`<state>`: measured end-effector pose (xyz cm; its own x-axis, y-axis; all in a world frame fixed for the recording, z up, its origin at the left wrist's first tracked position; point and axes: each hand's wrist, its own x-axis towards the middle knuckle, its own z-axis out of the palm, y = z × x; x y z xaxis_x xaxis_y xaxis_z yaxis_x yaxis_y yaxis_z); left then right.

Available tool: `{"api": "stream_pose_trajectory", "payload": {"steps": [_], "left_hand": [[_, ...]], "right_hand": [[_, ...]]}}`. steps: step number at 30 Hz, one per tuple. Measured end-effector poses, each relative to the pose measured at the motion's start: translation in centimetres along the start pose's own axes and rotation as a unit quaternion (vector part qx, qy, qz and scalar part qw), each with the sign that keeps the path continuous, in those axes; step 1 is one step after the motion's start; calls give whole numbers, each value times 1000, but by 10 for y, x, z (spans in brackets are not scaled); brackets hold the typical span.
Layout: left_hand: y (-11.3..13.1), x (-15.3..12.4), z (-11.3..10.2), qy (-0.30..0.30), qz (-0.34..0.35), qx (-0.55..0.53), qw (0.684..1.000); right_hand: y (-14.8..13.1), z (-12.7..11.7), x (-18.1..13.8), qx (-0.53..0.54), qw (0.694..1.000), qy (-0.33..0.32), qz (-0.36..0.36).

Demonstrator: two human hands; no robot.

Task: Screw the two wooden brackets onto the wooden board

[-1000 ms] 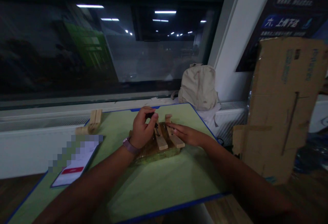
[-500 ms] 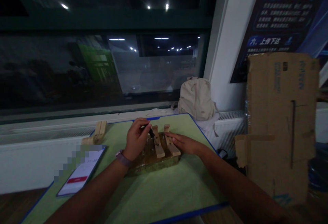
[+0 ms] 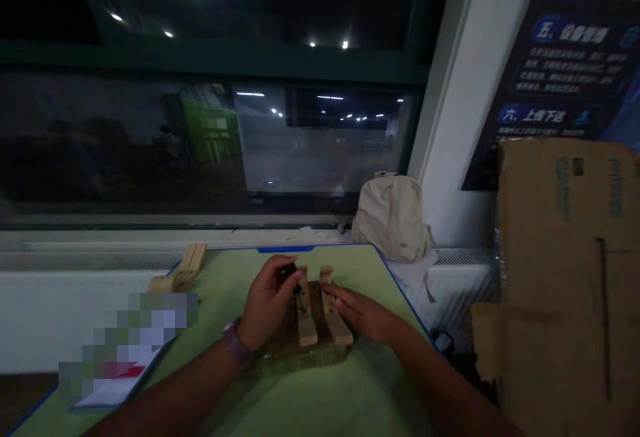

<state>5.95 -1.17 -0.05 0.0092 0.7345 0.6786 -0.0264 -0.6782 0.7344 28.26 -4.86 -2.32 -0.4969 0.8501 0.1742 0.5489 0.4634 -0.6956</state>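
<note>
A wooden block [image 3: 300, 354] with two upright wooden strips [image 3: 320, 320] lies on the green mat [image 3: 320, 397]. My left hand [image 3: 267, 304] is closed in a pinch on a small dark tool [image 3: 295, 284], whose tip meets the left strip. My right hand [image 3: 363, 316] rests flat on the right strip, fingers stretched out and pressing down. A purple wristband sits on my left wrist. The light is dim and fine detail is hard to read.
A spare wooden piece [image 3: 180, 270] lies at the mat's far left corner. A paper sheet [image 3: 115, 374] lies at the left. A beige backpack [image 3: 393, 217] leans on the sill, and a tall cardboard box [image 3: 570, 277] stands at the right.
The view has tilted up, so hands and block sit lower in the picture. My left hand stays pinched on the tool at the left strip; my right hand keeps pressing the right strip.
</note>
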Motion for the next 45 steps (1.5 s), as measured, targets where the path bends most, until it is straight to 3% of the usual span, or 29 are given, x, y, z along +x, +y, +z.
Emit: {"api": "stream_pose_trajectory", "payload": {"steps": [9,16,29,45], "left_hand": [[1,-3,1,-29,-51,-4,998],[-1,-9,1,-74,-44,-30,996],[-4,-12,-2,-89,-29,-9,996],[-6,-19,-6,-90,-83,44,991]], "right_hand": [[2,-1,-1,28,999,-4,18],[6,0,-2,50,998,4,23],[5,-1,-4,7,1000,-5,-7],[0,-2,-8,-14,1000,-1,7]]}}
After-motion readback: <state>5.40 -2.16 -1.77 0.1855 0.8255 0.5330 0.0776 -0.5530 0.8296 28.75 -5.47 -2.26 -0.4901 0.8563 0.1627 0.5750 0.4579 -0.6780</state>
